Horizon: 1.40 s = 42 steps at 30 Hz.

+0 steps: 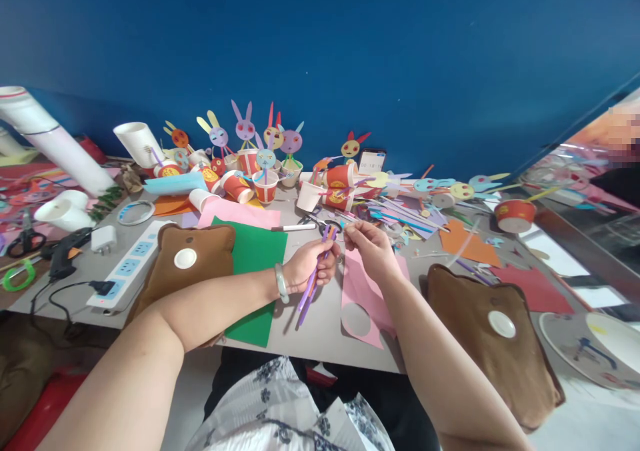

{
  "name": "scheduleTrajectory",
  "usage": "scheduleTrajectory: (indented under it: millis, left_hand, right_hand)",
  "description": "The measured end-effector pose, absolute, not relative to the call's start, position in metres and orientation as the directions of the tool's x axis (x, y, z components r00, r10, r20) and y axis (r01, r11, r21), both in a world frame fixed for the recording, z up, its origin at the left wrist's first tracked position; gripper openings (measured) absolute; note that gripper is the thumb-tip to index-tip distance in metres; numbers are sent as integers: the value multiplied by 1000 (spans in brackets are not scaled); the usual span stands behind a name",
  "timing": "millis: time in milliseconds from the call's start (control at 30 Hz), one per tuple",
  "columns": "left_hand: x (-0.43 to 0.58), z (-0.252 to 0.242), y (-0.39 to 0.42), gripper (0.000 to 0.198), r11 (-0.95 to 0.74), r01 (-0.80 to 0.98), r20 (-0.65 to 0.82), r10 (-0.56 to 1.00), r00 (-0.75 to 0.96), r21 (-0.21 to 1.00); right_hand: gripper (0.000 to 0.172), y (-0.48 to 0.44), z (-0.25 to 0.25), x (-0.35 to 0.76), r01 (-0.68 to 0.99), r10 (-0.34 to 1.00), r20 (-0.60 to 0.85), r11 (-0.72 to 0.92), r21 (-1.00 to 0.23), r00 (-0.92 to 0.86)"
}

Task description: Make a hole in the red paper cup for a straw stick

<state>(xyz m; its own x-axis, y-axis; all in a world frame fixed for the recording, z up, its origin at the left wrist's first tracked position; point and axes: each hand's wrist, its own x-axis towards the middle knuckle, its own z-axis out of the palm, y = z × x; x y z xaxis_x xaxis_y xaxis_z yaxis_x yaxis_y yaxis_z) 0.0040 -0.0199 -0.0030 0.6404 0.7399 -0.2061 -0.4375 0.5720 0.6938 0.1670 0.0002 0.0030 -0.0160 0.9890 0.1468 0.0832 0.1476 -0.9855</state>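
Gripping purple sticks (305, 299) that jut below its curled fingers, the left hand (306, 264) sits mid-frame; the right hand (371, 247) pinches narrowly, contents unclear.

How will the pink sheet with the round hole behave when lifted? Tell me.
The pink sheet is probably light and floppy, since it looks thin. It may crease or tear beside its hole, which leaves only a narrow border at the left edge.

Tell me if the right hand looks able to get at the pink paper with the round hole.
Likely yes: the pink paper lies close below the right hand, with nothing seen lying on its holed end. The hand would probably have to open first.
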Motion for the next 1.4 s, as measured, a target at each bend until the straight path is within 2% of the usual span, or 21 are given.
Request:
scheduleTrajectory:
  millis: [100, 167, 367, 533, 667, 867, 967, 1067, 1133, 1233, 1400]
  left_hand:
    - [3, -2, -20, 23, 594, -437, -209, 723, 658, 676]
    - [3, 0, -20, 22, 606, -431, -220, 715, 663, 669]
    - [3, 3, -22, 21, 609, -430, -228, 716, 660, 666]
    - [3, 1, -21, 23, 604, -423, -217, 711, 669, 676]
    - [1, 3, -23, 22, 618, -416, -197, 686, 701, 667]
    - [0, 6, -23, 23, 646, -409, -209, 663, 719, 644]
    - [0, 4, -21, 23, 652, -406, -217, 661, 719, 640]
    - [0, 3, -20, 22, 657, -402, -223, 657, 720, 638]
    - [0, 3, -20, 22, 658, -400, -228, 658, 717, 638]
    - [0, 2, -19, 21, 657, -403, -222, 657, 720, 638]
    - [0, 2, -19, 22, 664, -407, -221, 653, 724, 628]
  right_hand:
    - [20, -1, 3, 166, -51, 988, 90, 84, -995, -128]
    - [23, -3, 4, 165, -79, 979, 79, 65, -995, -189]
    - [43, -8, 7, 162, 114, 982, 113, 131, -985, -151]
    - [33, -5, 6, 162, 87, 989, 106, 115, -990, -103]
    - [34, 0, 3, 168, 77, 988, 114, 123, -989, -108]
    - [32, -3, 4, 167, 217, 964, 233, 256, -942, -125]
    - [26, -7, 2, 162, 412, 915, 385, 398, -820, -118]
    - [19, -8, -5, 162, 627, 807, 566, 532, -569, -172]
    - [18, -6, -10, 163, 719, 742, 630, 566, -404, -231]
    - [19, -3, -16, 166, 799, 688, 662, 559, -221, -297]
    - [20, -3, -15, 167, 861, 665, 637, 509, -6, -389]
